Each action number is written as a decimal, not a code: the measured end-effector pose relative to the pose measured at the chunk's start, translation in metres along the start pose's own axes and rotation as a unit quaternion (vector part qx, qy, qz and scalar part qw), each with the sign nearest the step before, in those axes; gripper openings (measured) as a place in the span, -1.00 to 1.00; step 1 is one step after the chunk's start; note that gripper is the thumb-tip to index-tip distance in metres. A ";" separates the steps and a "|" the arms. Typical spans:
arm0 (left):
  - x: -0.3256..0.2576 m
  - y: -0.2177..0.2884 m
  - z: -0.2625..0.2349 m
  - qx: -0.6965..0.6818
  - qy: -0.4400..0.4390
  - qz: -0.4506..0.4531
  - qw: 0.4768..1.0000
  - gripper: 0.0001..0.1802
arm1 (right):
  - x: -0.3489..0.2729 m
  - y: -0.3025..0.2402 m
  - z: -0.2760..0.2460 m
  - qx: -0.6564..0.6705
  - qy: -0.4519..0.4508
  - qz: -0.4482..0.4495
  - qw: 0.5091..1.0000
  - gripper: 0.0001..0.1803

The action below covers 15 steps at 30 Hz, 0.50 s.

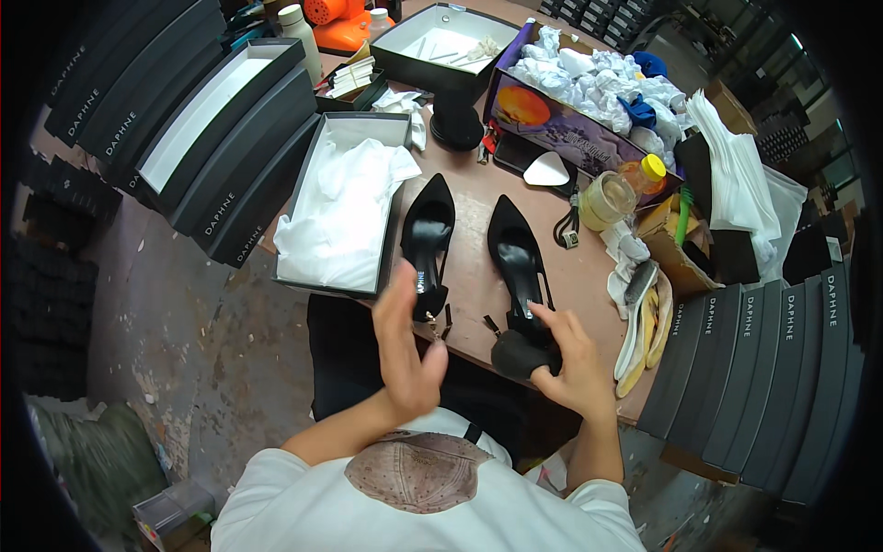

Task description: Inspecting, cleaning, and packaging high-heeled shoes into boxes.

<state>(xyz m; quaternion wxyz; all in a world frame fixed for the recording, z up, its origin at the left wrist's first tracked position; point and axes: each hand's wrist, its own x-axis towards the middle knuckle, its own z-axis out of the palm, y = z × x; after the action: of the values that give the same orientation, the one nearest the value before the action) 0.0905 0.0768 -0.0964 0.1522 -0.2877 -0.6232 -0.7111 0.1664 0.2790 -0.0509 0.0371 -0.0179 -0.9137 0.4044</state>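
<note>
Two black pointed-toe slingback shoes stand side by side on the table, toes pointing away from me. My left hand [405, 354] is beside the heel end of the left shoe [428, 230], its fingers stretched out and holding nothing. A small gold-coloured buckle on the strap shows next to its thumb. In my right hand [575, 359] is a round dark sponge-like pad [522, 353], gripped between thumb and fingers at the back of the right shoe [517, 248]. The pad hides part of that shoe's heel.
An open shoebox [391, 207] with white tissue paper lies left of the shoes. Grey shoeboxes are stacked at left [216, 198] and right [736, 359]. Behind are a purple carton [552, 120] of crumpled paper, a round black pad [456, 121], and a yellow-capped bottle [644, 175].
</note>
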 end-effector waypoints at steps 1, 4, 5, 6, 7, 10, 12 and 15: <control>-0.010 0.012 0.002 -0.051 -0.071 -0.002 0.996 -0.29 | -0.001 0.008 0.001 0.004 0.026 -0.007 1.000 -0.33; -0.023 0.020 0.022 -0.119 -0.147 -0.229 0.955 -0.24 | -0.009 0.013 0.007 0.032 0.077 0.028 0.996 -0.50; -0.029 -0.002 0.028 -0.159 -0.118 -0.330 0.923 -0.26 | -0.016 0.020 0.014 0.097 0.133 0.051 0.985 -0.53; -0.029 -0.021 0.036 -0.196 -0.090 -0.427 0.878 -0.28 | -0.025 0.022 0.018 0.161 0.191 0.074 0.966 -0.55; -0.024 -0.031 0.044 -0.267 -0.062 -0.510 0.815 -0.31 | -0.031 0.012 0.021 0.196 0.229 0.065 0.951 -0.61; 0.003 -0.060 0.056 -0.422 -0.211 -0.597 0.649 -0.40 | -0.063 -0.009 0.034 0.194 0.250 0.030 0.948 -0.62; 0.012 -0.045 0.066 -0.472 -0.236 -0.560 0.639 -0.50 | -0.081 -0.017 0.037 0.200 0.201 -0.004 0.959 -0.60; 0.022 -0.014 0.066 -0.411 -0.295 -0.477 0.719 -0.60 | -0.088 -0.041 0.015 0.297 0.048 -0.035 0.953 -0.62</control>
<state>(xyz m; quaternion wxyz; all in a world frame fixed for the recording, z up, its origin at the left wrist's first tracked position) 0.0801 0.1468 -0.0907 -0.5315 -0.1819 -0.3381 -0.7551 0.2529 0.2353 -0.0352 0.0986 0.0067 -0.7492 0.6550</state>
